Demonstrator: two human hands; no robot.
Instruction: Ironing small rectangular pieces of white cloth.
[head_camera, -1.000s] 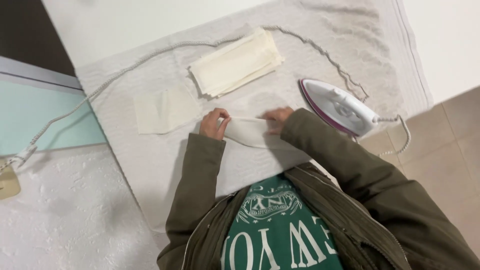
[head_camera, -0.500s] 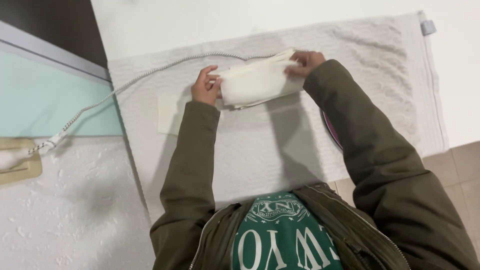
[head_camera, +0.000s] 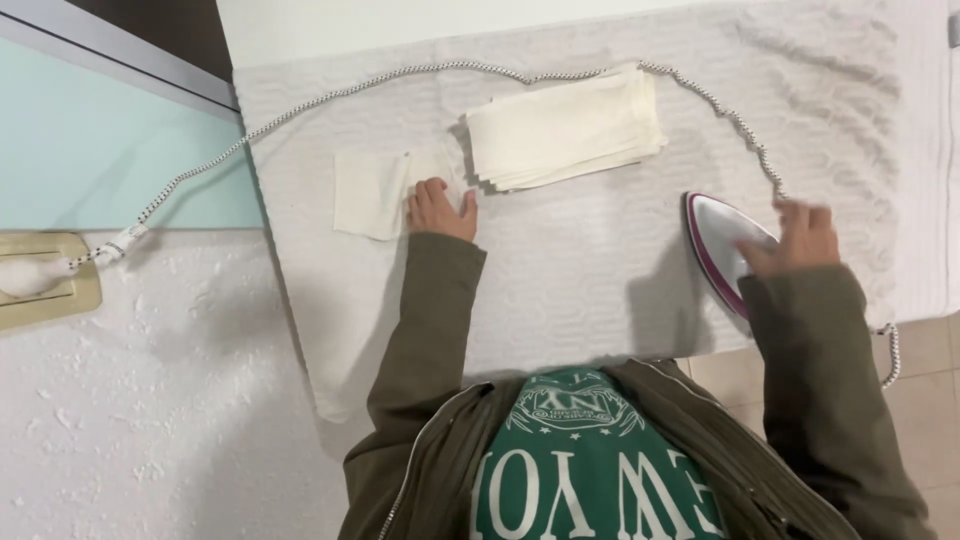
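Cloth piece: single small cream cloth (head_camera: 372, 192), roughly square, lying flat on the towel-covered worktop (head_camera: 560, 270), left of the stack; its right edge is a little rumpled where the fingers meet it.
Left hand: left hand (head_camera: 440, 208) rests palm down on the right edge of the cloth piece, fingers spread and loose, pressing rather than pinching it.
Right hand: right hand (head_camera: 795, 238) is on the iron, fingers blurred; it sits over the top of the iron, but a closed grasp cannot be told.
Iron: iron (head_camera: 722, 245) white with a dark pink rim, lying near the right edge of the worktop, nose pointing away from the person.
Stack: stack of folded cream cloths (head_camera: 565, 130), neat, edges slightly fanned, just right of the single piece and almost touching it.
Cord: braided black-and-white cord (head_camera: 300, 110) loops along the far edge, behind the stack, and curves down to the iron.
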